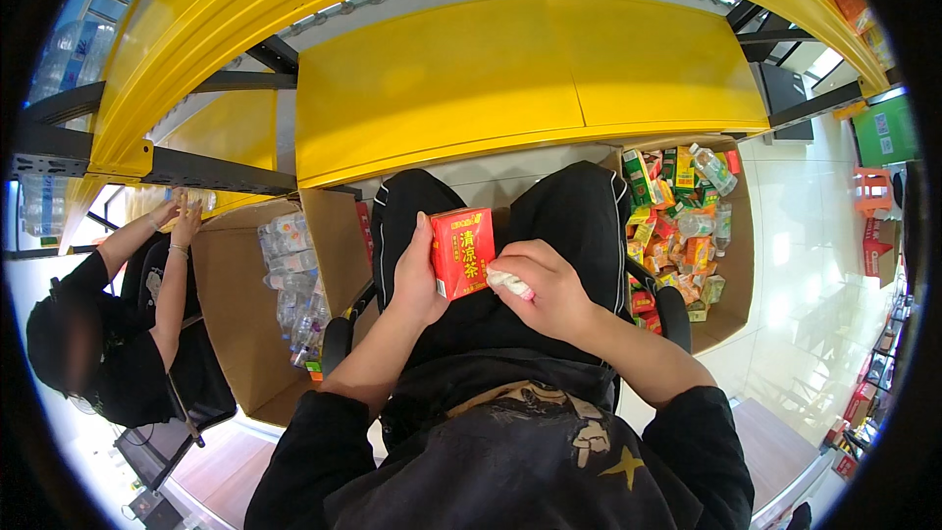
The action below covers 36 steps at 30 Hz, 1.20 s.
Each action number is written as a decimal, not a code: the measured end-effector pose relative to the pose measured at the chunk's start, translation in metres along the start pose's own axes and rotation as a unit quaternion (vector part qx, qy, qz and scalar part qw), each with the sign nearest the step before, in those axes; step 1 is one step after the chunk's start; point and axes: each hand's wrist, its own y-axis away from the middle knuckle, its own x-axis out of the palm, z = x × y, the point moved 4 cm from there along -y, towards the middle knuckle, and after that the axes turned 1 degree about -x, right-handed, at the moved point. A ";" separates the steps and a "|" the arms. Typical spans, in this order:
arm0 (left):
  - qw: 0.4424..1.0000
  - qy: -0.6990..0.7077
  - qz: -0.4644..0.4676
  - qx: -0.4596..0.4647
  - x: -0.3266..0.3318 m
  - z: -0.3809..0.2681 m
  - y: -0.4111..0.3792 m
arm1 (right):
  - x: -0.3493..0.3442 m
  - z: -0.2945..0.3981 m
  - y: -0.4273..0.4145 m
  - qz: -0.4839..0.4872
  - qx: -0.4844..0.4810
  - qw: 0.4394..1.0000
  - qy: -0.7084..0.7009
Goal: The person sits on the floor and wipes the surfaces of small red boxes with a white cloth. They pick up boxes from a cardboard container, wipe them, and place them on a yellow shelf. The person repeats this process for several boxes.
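Observation:
My left hand (pixel 413 276) grips the left side of a red drink carton (pixel 460 254) with yellow lettering, its thumb along the edge. The carton is held upright in front of my knees. A crumpled white cloth (pixel 511 284) is pinched in my right hand (pixel 548 287), up against the carton's lower right side. Whether the cloth presses on the carton's face or only its edge is hard to tell. Beneath both hands are my legs in black trousers (pixel 567 228).
Right of me, a cardboard box (pixel 739 265) holds many drink cartons and several plastic bottles. On the left, another cardboard box (pixel 239 316) contains clear plastic bottles. Ahead stands a yellow shelf (pixel 441 88). A seated co-worker (pixel 110 353) reaches toward a bottle at far left.

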 end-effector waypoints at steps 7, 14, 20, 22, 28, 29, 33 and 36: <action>1.000 0.012 -0.025 -0.002 -0.001 0.002 -0.001 | 0.005 0.004 0.002 0.016 -0.013 1.000 0.004; 0.999 -0.048 -0.020 0.010 0.003 0.010 -0.002 | 0.014 0.018 0.002 0.038 -0.034 0.998 -0.035; 0.992 -0.120 0.005 0.045 0.006 0.018 -0.002 | 0.013 0.020 0.003 0.017 -0.041 0.998 -0.041; 0.987 -0.146 0.033 0.063 0.006 0.018 -0.003 | 0.010 0.017 0.001 -0.005 -0.030 0.999 -0.027; 0.961 -0.265 0.031 0.064 0.010 0.026 0.001 | -0.006 0.002 -0.009 -0.073 0.020 0.997 0.009; 0.954 -0.292 0.032 0.065 0.011 0.028 0.002 | -0.009 0.000 -0.012 -0.088 0.030 0.996 0.012; 0.944 -0.324 0.028 0.064 0.010 0.031 0.003 | -0.011 -0.004 -0.012 -0.102 0.029 0.993 0.042; 0.937 -0.337 0.026 0.086 0.008 0.029 0.001 | -0.008 -0.002 -0.010 -0.084 0.000 0.995 0.054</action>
